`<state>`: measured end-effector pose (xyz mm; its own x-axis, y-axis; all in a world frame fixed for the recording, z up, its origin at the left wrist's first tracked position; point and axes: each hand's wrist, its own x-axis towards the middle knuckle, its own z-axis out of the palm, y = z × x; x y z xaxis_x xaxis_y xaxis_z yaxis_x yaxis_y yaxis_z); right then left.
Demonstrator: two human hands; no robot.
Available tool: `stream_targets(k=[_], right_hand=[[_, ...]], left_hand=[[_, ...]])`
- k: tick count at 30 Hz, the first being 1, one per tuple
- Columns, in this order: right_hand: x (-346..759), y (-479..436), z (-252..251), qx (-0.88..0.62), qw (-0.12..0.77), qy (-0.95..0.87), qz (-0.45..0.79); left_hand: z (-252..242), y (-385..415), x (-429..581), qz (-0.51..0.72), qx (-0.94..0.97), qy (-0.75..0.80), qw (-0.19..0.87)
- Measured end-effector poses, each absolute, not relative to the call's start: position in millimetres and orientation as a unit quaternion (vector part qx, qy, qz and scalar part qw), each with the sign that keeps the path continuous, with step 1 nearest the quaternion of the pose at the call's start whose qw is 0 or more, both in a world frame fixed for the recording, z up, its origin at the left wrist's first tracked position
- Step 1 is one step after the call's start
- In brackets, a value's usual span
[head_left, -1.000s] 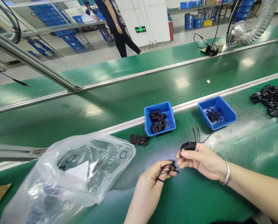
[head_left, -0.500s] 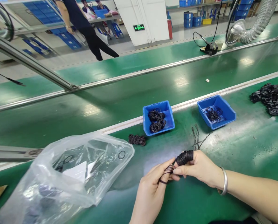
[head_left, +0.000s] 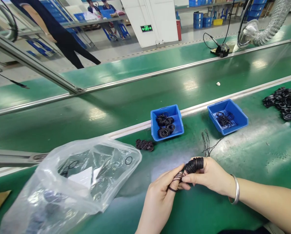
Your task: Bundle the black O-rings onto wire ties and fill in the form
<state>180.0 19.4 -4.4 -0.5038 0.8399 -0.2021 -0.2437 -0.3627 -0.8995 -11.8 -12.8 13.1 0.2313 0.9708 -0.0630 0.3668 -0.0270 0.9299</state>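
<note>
A thick stack of thin black rubber rings (head_left: pixel 194 165) is threaded over a finger of my right hand (head_left: pixel 215 177), whose thumb pinches toward the left fingers. Several more black rings loop around the fingers of my left hand (head_left: pixel 160 198), which is closed on them and touches the right fingertips. Both hands meet above the green table. Just beyond them lie twisted black strands (head_left: pixel 207 144). Farther off, one blue bin (head_left: pixel 180 128) holds bundled black rings, and a second blue bin (head_left: pixel 242 120) holds loose ones.
An open clear plastic bag (head_left: pixel 118 182) with paper and rings inside lies at left. A small dark clump (head_left: pixel 145 145) sits beside the first bin. Black round parts (head_left: pixel 285 104) are heaped at far right. A soldering iron stand (head_left: pixel 221 50) and a walking person (head_left: pixel 60 35) are beyond.
The person in the background has walked leftward. My hands keep nearly the same pose on the rings, with the view shifted slightly.
</note>
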Motion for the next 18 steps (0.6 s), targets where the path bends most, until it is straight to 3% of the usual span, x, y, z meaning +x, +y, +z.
stream_targets(k=[10,18], right_hand=[[185,28,-1,-0.335,0.351,-0.327,0.811],[190,33,1,-0.314,0.358,-0.231,0.848]], left_hand=[[9,-13,-14,0.334,0.565,0.512,0.554],[7,-4,-25,0.232,0.586,0.593,0.502]])
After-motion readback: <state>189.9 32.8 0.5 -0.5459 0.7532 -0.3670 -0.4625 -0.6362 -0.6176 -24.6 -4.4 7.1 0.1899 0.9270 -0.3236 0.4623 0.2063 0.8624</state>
